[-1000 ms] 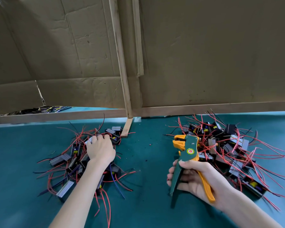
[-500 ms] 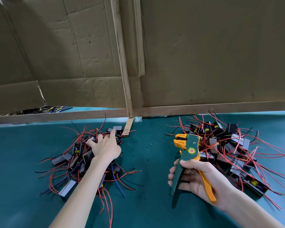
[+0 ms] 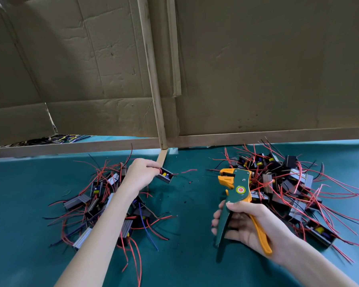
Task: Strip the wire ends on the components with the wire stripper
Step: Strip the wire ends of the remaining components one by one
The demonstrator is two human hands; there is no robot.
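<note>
Component (image 3: 165, 176): one, pinched in my left grip (image 3: 141, 172) at the left pile's (image 3: 95, 188) far edge. Wire stripper (image 3: 235, 188): right grip (image 3: 245, 222) wrapped round its handles, beside the right pile (image 3: 294, 177). Step, I judge: pickup; next, guide a wire end between the jaws.

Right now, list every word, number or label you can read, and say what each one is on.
Sticker on the wire stripper: red centre mark, too blurred to read.
Component in the left hand: no readable print.
Cardboard wall: no print.

wire stripper (image 3: 236, 189) between 2 component piles
</note>
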